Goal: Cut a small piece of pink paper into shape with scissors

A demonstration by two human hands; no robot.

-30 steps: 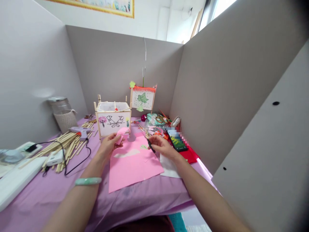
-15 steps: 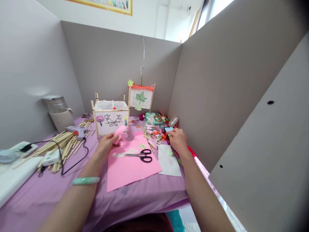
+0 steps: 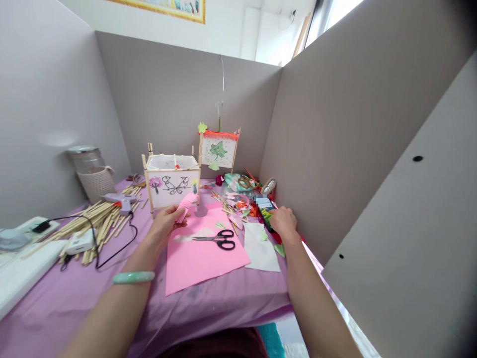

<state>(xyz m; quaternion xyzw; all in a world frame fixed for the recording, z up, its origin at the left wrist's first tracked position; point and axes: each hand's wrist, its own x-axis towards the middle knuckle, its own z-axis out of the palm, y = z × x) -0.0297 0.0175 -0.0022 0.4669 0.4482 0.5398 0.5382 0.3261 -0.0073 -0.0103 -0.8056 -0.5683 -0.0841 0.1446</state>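
Note:
My left hand (image 3: 166, 222) is closed on a curled pink paper piece (image 3: 187, 203), held just in front of a paper lantern with a butterfly drawing (image 3: 171, 185). My right hand (image 3: 283, 221) rests on a phone (image 3: 266, 209) at the right side of the table, fingers curled over its near end. Black-handled scissors (image 3: 217, 239) lie free on a pink paper sheet (image 3: 203, 254) between my hands. A white paper sheet (image 3: 261, 248) lies beside the pink one.
A second lantern with a green leaf (image 3: 218, 149) stands at the back. Wooden sticks (image 3: 97, 223), a glue gun (image 3: 119, 200), a black cable and a white box lie left. Craft scraps (image 3: 238, 199) pile behind the phone. Grey partition walls enclose the purple-covered table (image 3: 231, 303).
My right hand set the scissors down on the pink sheet, then reached right to the phone and now rests on it. My left hand has stayed put with the pink piece.

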